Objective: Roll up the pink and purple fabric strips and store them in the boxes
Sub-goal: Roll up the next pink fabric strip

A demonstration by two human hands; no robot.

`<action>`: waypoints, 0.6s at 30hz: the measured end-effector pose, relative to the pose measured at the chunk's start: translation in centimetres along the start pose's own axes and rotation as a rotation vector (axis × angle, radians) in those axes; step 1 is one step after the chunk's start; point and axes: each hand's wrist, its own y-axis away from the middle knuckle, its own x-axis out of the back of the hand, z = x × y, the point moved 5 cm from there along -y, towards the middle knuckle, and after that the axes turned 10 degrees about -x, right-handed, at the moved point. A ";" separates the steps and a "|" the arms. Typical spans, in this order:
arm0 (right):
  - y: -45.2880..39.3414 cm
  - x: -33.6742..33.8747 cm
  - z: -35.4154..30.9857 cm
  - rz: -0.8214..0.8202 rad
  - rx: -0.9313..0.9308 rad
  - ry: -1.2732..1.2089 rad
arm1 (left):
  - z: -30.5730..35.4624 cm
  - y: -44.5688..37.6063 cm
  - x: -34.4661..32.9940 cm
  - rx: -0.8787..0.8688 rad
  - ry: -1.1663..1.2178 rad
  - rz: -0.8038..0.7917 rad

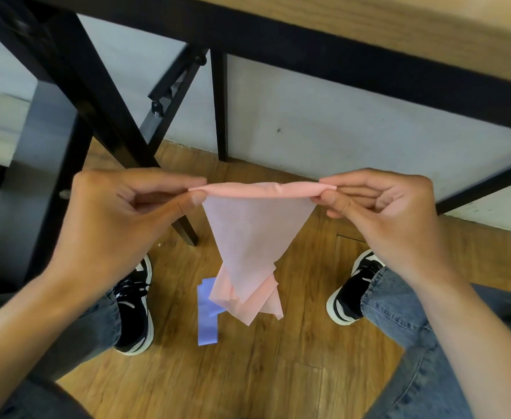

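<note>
Pink, thin and half-translucent, the long pink fabric strip point(257, 231) is pinched at mid-frame by both hands: the left hand point(133, 207) nips one end of its rolled top edge between thumb and fingers, the right hand point(378, 204) the other. It looks feather-light, limp and prone to unrolling, so the rolled edge is the sensible hold. Its tail droops to the wooden plank floor point(293, 373), overlapping the flat purple fabric strip point(207, 322) at lower centre. No boxes show.
</note>
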 end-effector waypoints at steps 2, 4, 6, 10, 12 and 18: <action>0.1 0.1 0.2 0.023 0.004 0.021 | 0.4 0.2 -0.1 -0.027 -0.059 0.004; 0.1 0.0 0.1 0.017 0.003 0.015 | 0.5 0.3 -0.3 -0.007 -0.037 0.003; 0.0 -0.1 -0.1 0.002 -0.019 -0.075 | 0.3 0.2 -0.5 0.029 0.046 -0.005; -0.1 -0.1 -0.5 -0.054 -0.057 -0.260 | -0.4 -0.1 -0.1 0.099 0.224 0.054; -0.2 -0.1 -0.4 -0.058 -0.044 -0.260 | -0.4 -0.1 0.0 0.095 0.214 0.081; -0.4 0.4 0.0 -0.007 -0.033 -0.067 | -0.3 -0.2 -0.2 0.081 0.093 0.010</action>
